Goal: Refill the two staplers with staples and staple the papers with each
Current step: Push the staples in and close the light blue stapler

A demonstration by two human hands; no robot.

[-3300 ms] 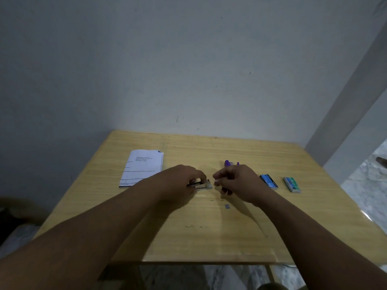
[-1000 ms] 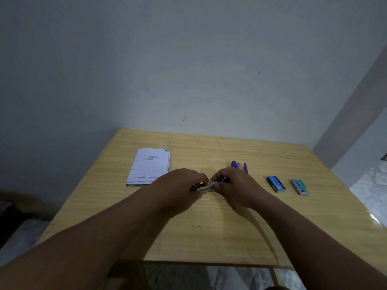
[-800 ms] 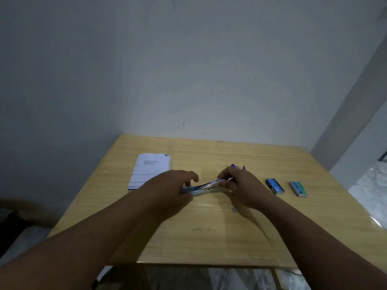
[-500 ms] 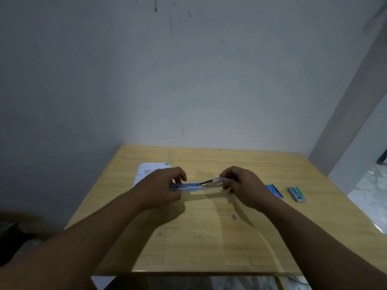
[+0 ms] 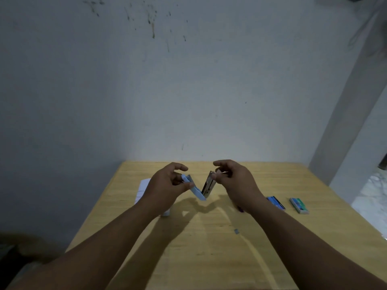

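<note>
I hold a light blue stapler (image 5: 198, 191) above the wooden table (image 5: 209, 248), folded into a V with its hinge pointing down. My left hand (image 5: 167, 185) grips the blue top cover. My right hand (image 5: 234, 181) pinches the upper end of the metal staple channel (image 5: 208, 185). The white papers (image 5: 143, 189) lie on the table behind my left wrist, mostly hidden. Only a sliver of the purple stapler (image 5: 240, 210) shows under my right wrist. A small strip of staples (image 5: 236, 231) lies on the table near my right forearm.
Two staple boxes lie at the right: a blue one (image 5: 276, 203) and a green one (image 5: 299, 205). A grey wall stands right behind the table's far edge. A pillar rises at the right, with marble floor beyond it.
Both hands have lifted the stapler off the table. It was stretched nearly flat between them and is now bent into a V. My view has tilted upward.
</note>
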